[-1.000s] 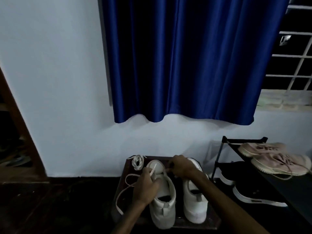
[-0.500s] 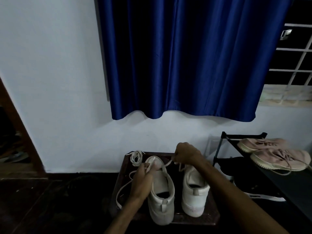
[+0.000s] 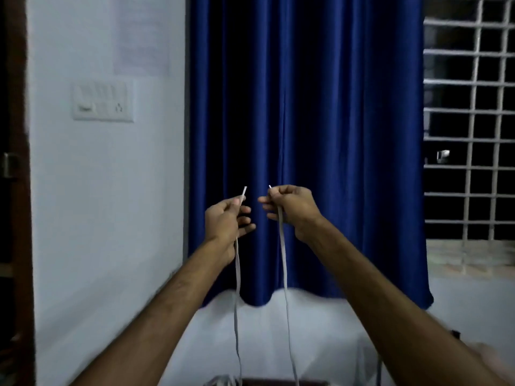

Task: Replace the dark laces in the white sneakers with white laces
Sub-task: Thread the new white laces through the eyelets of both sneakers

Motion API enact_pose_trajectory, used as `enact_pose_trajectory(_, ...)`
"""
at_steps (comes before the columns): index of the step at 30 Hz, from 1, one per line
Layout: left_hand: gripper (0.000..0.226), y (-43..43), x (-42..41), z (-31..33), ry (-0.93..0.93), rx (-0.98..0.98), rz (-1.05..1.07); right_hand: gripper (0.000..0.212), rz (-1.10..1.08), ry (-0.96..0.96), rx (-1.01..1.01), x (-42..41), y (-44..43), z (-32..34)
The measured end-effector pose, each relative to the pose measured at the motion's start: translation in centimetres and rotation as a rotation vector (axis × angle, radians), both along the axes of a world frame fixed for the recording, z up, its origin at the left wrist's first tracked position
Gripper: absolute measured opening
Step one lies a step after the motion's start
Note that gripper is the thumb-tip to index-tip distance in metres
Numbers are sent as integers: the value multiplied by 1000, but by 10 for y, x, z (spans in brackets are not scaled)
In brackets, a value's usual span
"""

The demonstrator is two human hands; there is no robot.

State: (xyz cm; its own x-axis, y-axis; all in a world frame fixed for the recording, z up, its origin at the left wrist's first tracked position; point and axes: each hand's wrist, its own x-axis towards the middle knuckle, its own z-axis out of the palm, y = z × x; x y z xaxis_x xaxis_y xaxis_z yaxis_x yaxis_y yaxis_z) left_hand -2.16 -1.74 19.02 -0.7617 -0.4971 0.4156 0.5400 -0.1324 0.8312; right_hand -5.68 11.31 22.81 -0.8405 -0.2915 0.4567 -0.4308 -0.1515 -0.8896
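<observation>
Grip: left grip (image 3: 227,221) and right grip (image 3: 289,210) are each pinching one white lace (image 3: 284,274) end.
Handling: lace is hanging limp, light; stiff tips probably giving surest hold.

Pale white wall (image 3: 97,190), deep blue curtain (image 3: 320,107) hanging in the middle, switch panel (image 3: 102,101) on the wall at left, paper sheet (image 3: 141,34) above it, white window grille (image 3: 471,107) at right, dim light
</observation>
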Motion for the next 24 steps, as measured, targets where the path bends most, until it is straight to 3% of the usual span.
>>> enact_pose_trajectory(6,19,5,9,60,88,-15,15,8,-18,8,-63,20,-12,66)
enact_pose_trajectory(14,18,12,13,118,187,-35,39,8,-21,63,-138,35,-21,100)
enact_pose_trajectory(24,16,15,15,120,201,-158,98,15,86,-47,-296,31,-21,102)
